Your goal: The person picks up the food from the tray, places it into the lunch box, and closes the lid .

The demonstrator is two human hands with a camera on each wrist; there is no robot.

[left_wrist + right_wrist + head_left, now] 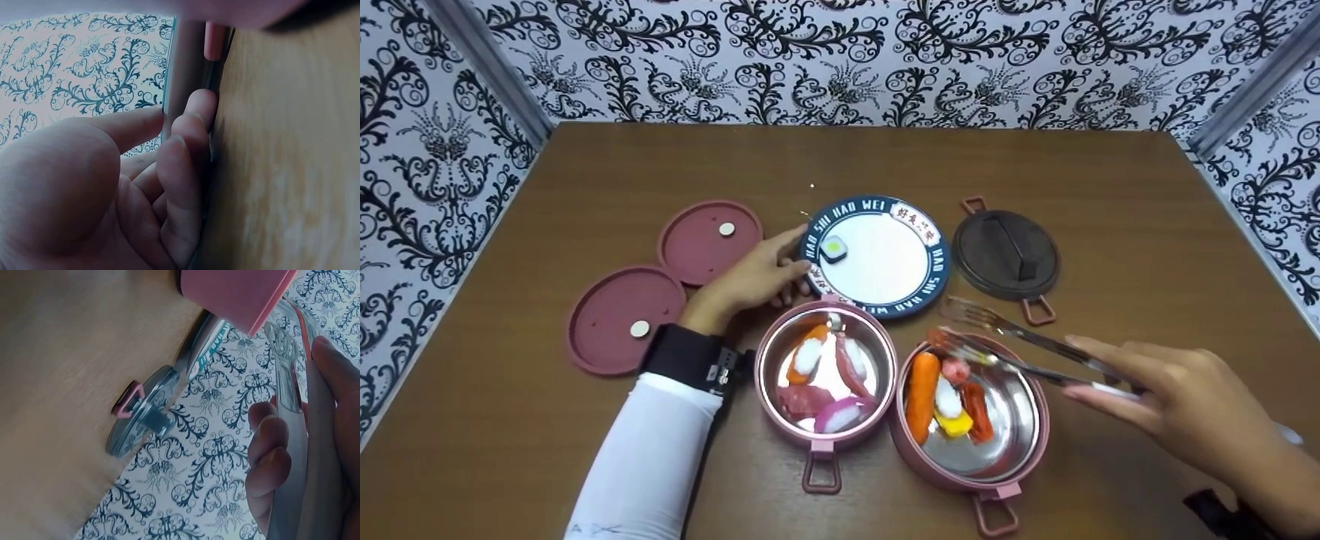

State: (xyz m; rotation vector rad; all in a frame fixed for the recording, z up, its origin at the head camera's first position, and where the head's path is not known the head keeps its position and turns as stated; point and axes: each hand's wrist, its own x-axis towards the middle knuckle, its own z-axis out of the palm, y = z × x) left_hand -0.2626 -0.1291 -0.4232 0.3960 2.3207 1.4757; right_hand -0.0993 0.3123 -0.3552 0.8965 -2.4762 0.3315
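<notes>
My left hand (761, 274) grips the left rim of a blue-edged white plate (885, 259), thumb on top and fingers curled at its edge. A small dark-and-white piece (833, 249) with a green centre, like a sushi roll, lies on the plate. My right hand (1170, 390) holds metal tongs (1057, 349), their tips apart over the right pink pot (1039, 457). Blur hides whether anything sits between the tips. Inside that pot lie an orange sausage-shaped piece (922, 397), a yellow piece (954, 424) and a red strip (977, 411). The plate's rim (183, 73) shows edge-on in the left wrist view.
Left of that pot stands another pink pot (765, 401) holding several toy-like food pieces, including meat (804, 401). Two dark pink lids (607, 337) lie at the left. A dark lid (997, 259) with pink handles rests right of the plate. Patterned walls (840, 67) border the table.
</notes>
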